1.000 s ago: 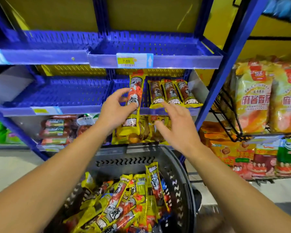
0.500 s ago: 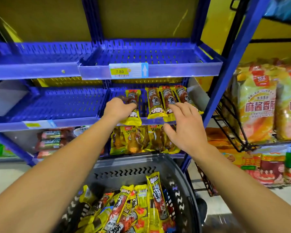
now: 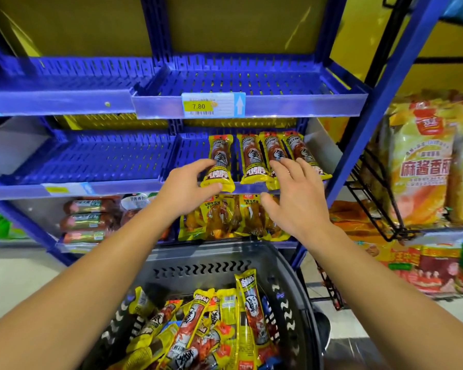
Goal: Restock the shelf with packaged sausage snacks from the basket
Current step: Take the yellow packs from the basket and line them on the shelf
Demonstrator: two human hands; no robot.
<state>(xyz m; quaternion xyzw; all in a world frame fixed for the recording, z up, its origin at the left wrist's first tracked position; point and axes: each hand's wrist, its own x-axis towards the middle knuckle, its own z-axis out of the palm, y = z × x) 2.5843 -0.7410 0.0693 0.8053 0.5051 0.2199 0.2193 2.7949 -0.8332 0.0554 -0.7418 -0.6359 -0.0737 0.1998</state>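
Your left hand (image 3: 187, 188) pinches the near end of a yellow sausage pack (image 3: 219, 161), thumb under its lower edge and fingers curled over its left side. The pack lies lengthwise on the middle blue shelf (image 3: 96, 158), its near end overhanging the front rail. Just to its right, three more sausage packs (image 3: 271, 156) lie side by side on the same shelf. Your right hand (image 3: 296, 198) is spread, fingers relaxed, with the fingertips over the near ends of those three packs; you cannot tell whether they touch. Below your arms, the dark basket (image 3: 286, 276) holds a jumble of the same yellow packs, one tall pack (image 3: 251, 305) standing upright against the others. The top shelf carries a price tag (image 3: 211, 105) reading 7.80. The shelf under your hands holds drumstick packs (image 3: 225, 217).
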